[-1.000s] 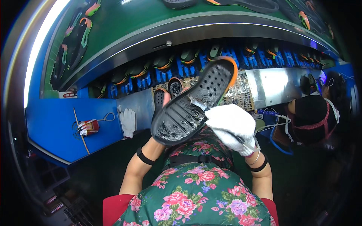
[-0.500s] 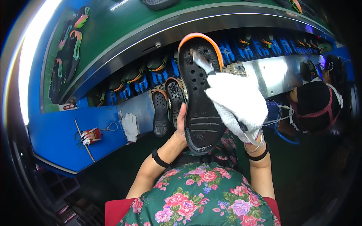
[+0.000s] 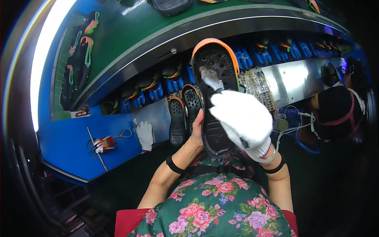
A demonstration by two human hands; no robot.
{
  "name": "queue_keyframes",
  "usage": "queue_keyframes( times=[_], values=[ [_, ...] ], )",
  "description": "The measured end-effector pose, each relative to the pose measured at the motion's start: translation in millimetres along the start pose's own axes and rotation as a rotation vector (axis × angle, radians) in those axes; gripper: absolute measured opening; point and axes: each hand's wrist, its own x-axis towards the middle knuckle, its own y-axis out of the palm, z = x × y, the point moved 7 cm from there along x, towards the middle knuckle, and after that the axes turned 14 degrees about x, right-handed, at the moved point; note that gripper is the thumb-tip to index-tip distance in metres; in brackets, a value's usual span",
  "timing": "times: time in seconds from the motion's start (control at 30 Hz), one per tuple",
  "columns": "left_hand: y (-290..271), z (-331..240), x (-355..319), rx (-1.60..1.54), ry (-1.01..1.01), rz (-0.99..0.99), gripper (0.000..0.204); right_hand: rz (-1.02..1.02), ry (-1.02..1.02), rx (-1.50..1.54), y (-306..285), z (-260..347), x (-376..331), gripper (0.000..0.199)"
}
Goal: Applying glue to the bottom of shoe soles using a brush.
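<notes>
My bare left hand (image 3: 197,129) grips a large black shoe sole (image 3: 215,55) by its left side, thumb along the edge. Orange trim runs round the sole's far end, and rows of small holes mark its face. In a white knitted glove, my right hand (image 3: 244,122) is closed round a brush, most of its handle hidden. Pale bristles of the brush (image 3: 211,79) touch the sole's upper half. Just left of the sole are two more dark, perforated soles, one (image 3: 192,100) close behind my left thumb and another (image 3: 177,124) farther left.
A blue table (image 3: 71,146) at left bears a red-and-white container (image 3: 104,144) with a thin stick. An empty white glove (image 3: 145,135) lies by its edge. Blue holders (image 3: 173,83) line the metal-edged conveyor (image 3: 130,47). A co-worker (image 3: 335,110) sits at right, near cables.
The brush has moved down the sole, away from its far end, with my gloved hand. My left hand keeps its hold. The whole view has shifted slightly.
</notes>
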Motion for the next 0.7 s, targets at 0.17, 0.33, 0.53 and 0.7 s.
queue_keyframes(
  times=[0.17,0.33,0.53,0.7],
  values=[
    [-16.2,-6.8,-2.2,0.130,-0.070,-0.165,0.083,-0.109,0.118,0.279,-3.9,-13.5,-6.0,0.025],
    [-17.8,-21.3,5.0,0.456,-0.080,-0.348,0.100,-0.025,0.037,0.111,16.5,-12.8,-17.0,0.031],
    [12.7,-40.4,30.5,0.246,0.071,-0.254,0.099,-0.226,0.186,0.348,9.3,-31.3,-22.2,0.027],
    [23.6,-30.5,41.9,0.158,-0.034,-0.053,0.115,-0.028,0.098,0.215,41.0,-18.4,-40.7,0.031]
  ],
)
